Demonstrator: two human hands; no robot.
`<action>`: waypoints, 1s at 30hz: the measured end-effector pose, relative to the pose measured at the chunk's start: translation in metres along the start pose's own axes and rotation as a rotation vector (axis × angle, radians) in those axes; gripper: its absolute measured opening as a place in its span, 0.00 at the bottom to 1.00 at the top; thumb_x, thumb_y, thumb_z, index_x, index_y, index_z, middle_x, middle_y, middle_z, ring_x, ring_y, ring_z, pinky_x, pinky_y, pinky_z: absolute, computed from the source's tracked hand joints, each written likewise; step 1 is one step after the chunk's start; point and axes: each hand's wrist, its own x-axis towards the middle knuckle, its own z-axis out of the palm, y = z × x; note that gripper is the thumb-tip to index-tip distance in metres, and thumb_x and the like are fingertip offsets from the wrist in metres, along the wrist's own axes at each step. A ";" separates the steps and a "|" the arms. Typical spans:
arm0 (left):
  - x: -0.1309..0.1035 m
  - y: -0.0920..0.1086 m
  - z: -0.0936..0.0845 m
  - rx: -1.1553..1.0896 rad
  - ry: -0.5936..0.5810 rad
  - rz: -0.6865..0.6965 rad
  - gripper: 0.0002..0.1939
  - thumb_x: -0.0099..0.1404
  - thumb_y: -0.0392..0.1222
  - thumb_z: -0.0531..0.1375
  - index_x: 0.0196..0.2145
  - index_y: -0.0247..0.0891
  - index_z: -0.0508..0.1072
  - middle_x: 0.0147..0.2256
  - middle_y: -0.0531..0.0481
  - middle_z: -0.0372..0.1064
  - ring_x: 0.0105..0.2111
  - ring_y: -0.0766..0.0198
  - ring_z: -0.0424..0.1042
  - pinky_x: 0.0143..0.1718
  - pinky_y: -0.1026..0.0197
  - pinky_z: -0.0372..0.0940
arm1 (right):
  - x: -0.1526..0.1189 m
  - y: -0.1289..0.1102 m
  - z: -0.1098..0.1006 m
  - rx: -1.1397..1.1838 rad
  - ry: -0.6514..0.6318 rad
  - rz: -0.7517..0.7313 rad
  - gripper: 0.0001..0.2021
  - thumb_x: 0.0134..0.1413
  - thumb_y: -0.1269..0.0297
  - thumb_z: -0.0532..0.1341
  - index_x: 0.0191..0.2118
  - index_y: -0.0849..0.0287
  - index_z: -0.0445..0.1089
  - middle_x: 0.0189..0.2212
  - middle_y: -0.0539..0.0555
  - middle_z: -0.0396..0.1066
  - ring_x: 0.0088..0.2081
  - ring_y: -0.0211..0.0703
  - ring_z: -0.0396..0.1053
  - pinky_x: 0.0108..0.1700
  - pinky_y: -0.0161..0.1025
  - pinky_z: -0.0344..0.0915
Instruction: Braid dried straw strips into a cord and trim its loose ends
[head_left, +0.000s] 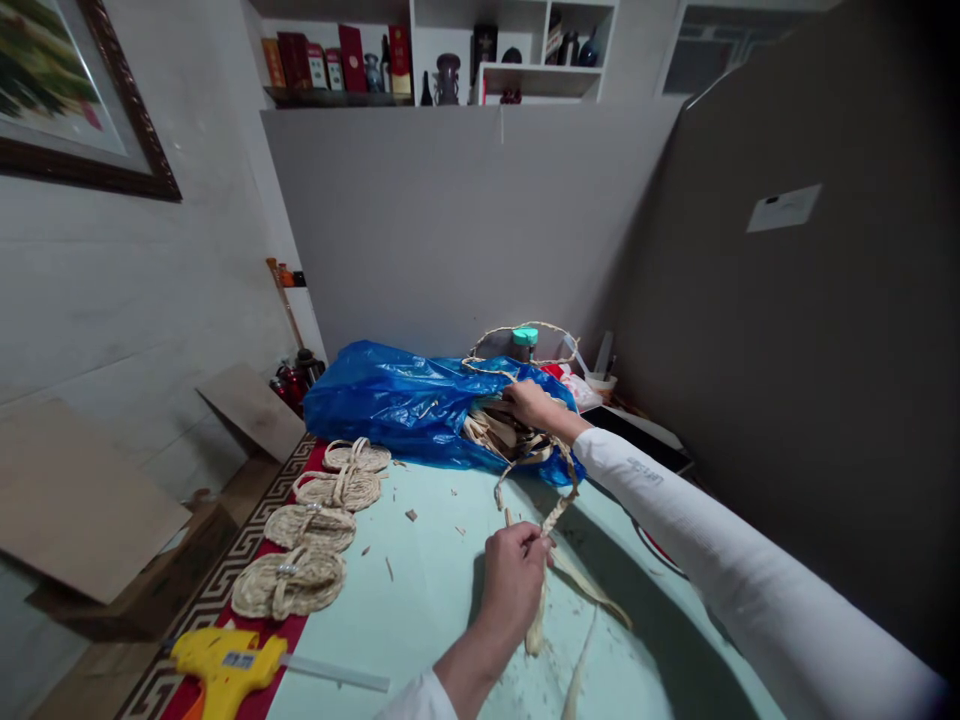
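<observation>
My left hand [516, 572] is closed on the lower end of a braided husk cord [556, 512], with loose husk strips [589, 588] hanging below it over the table. The cord runs up past my right wrist and loops above the bag. At the mouth of a blue plastic bag [390, 400], my right hand [536, 405] reaches in among pale dried husks [491, 432]. Its fingers are bent together, and what they grip is hidden. Another husk strip [576, 675] lies near the front edge of the view.
Several woven slippers [289, 582] stand in a row along the left of the pale green table [420, 620]. A yellow glue gun [232, 665] with a clear stick lies nearest me. Behind the bag are a green-lidded jar [525, 338] and a grey partition [465, 220]. Husk scraps dot the tabletop.
</observation>
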 end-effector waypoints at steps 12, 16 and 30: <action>0.000 -0.002 0.001 -0.004 -0.006 0.026 0.10 0.56 0.39 0.55 0.20 0.39 0.70 0.21 0.51 0.70 0.25 0.62 0.67 0.29 0.63 0.56 | 0.004 -0.015 -0.008 -0.031 0.021 0.059 0.17 0.62 0.59 0.59 0.53 0.61 0.66 0.50 0.59 0.67 0.47 0.47 0.69 0.47 0.48 0.69; 0.000 -0.002 0.001 -0.005 -0.007 0.022 0.10 0.57 0.39 0.55 0.20 0.39 0.71 0.21 0.51 0.70 0.26 0.62 0.67 0.29 0.63 0.56 | 0.001 -0.006 -0.010 -0.018 -0.004 0.068 0.16 0.62 0.59 0.59 0.53 0.61 0.66 0.50 0.58 0.68 0.47 0.46 0.69 0.47 0.48 0.69; -0.002 0.002 -0.001 0.010 -0.011 0.015 0.10 0.57 0.38 0.55 0.21 0.38 0.71 0.21 0.52 0.69 0.25 0.63 0.66 0.29 0.63 0.56 | -0.033 0.004 -0.015 -0.005 0.062 0.183 0.17 0.62 0.59 0.58 0.53 0.61 0.65 0.49 0.57 0.68 0.45 0.46 0.70 0.46 0.48 0.69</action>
